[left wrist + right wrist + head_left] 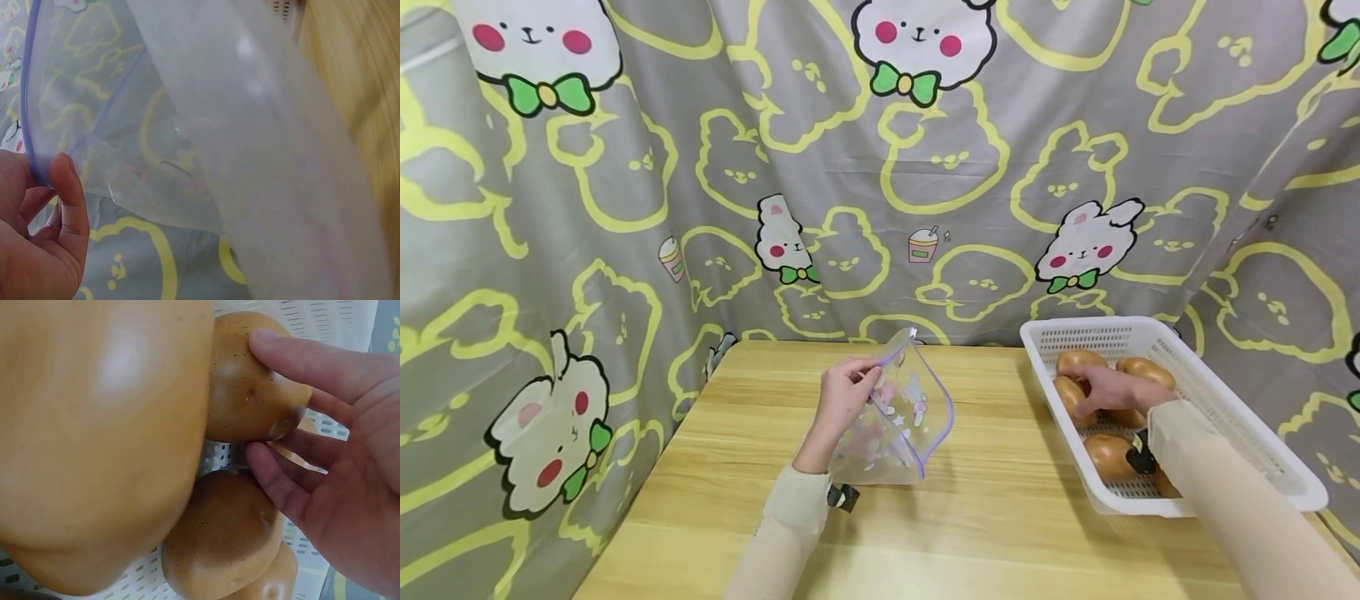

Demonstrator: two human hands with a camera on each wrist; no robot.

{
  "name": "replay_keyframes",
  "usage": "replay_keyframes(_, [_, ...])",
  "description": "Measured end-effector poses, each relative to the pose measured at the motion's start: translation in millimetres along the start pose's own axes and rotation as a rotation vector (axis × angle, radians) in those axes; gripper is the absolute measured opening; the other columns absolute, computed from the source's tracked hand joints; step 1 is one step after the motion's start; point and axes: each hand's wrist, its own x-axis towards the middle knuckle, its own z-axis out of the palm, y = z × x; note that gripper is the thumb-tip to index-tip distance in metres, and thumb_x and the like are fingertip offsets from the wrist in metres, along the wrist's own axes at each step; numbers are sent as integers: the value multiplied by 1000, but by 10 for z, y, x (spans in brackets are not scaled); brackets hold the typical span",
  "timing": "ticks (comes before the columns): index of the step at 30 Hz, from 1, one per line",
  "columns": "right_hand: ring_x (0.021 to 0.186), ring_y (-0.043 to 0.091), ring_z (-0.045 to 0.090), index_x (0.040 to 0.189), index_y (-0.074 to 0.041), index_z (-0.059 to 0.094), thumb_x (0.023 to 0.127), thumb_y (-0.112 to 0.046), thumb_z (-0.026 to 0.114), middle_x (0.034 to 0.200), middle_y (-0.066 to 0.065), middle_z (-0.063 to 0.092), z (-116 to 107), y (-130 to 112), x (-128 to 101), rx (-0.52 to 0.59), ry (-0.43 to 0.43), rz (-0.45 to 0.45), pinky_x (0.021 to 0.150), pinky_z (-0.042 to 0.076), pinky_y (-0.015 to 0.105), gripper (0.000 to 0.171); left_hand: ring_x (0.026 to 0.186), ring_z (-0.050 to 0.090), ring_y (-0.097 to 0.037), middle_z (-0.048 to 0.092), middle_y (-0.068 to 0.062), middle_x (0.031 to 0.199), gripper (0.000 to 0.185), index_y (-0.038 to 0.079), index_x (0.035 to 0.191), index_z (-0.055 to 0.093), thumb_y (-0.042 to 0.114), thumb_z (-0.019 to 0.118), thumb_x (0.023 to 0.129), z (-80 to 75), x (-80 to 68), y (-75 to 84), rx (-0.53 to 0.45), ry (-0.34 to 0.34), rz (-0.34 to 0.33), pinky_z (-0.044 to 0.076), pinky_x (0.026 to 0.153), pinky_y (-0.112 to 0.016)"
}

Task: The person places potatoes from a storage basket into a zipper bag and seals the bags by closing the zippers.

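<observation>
Sleeves in beige entered from the bottom edge of the head view, one at centre and one at lower right. At frame centre the left hand (842,398) pinched the rim of a clear bag (904,421) between thumb and curled fingers, holding it upright on the table (715,467) with its mouth gaping toward the right. The left wrist view confirmed the thumb (70,187) pressed on the bag's purple edge strip. The bag carried small pink and white prints.

At right of the frame the right hand (1105,388) lay inside a white basket (1240,417), fingers curled about a brown potato (1070,395). The right wrist view showed the index finger (312,356) over the top of this potato (253,381) and the thumb (275,484) beneath it; whether the potato was lifted clear of the basket floor could not be told. Other potatoes lay touching it, one very near the lens at left (100,437) and one below (219,531).

Basket and bag stood well apart on the table. A grey curtain (625,167) with yellow rabbit outlines filled the upper frame
</observation>
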Motion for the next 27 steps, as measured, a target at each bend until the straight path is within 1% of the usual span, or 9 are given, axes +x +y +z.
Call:
replay_keyframes(2, [108,38,43,137,7,38,70,-14,80,127,28,45,9,0,-4,-4,-1,4,97,34,57,82,49,55,-11,62,-7,79,11,3,94,75,6,66,87,4,2,5,1,-5,-3,46,38,-19])
replay_keyframes(5, [108,37,45,138,8,35,68,-13,81,127,29,46,13,5,3,13,-6,7,97,36,56,86,49,55,-11,62,-7,79,11,3,94,75,6,66,88,12,5,2,6,-8,-6,46,38,-19])
replay_keyframes(8, [106,36,47,138,9,34,67,-12,82,123,29,48,16,16,15,36,-10,6,95,38,53,88,48,55,-11,62,-7,79,11,3,94,75,6,66,88,17,3,6,8,-9,-3,46,38,-18])
replay_keyframes(11, [102,34,48,137,8,34,65,-10,82,116,25,51,17,23,18,58,-15,10,93,40,51,88,48,55,-11,62,-7,79,11,4,94,75,6,66,88,21,1,15,11,-8,-3,46,39,-19])
replay_keyframes(14, [100,32,49,137,7,35,65,-11,82,113,22,52,18,22,14,63,-21,13,90,42,48,88,48,55,-11,62,-6,79,11,4,94,75,7,66,88,24,-4,30,13,-8,-9,48,40,-20])
replay_keyframes(21, [100,32,49,138,6,35,64,-15,83,116,22,51,43,22,8,52,-20,23,88,43,44,91,49,55,-11,62,-6,79,11,3,94,74,5,67,87,38,-12,52,6,-11,-11,52,42,-23])
replay_keyframes(27, [102,33,47,136,1,37,63,-19,84,119,20,48,44,41,8,48,5,30,89,41,47,89,49,55,-11,62,-7,79,11,3,94,74,5,66,87,43,-14,55,14,-9,-7,52,43,-24])
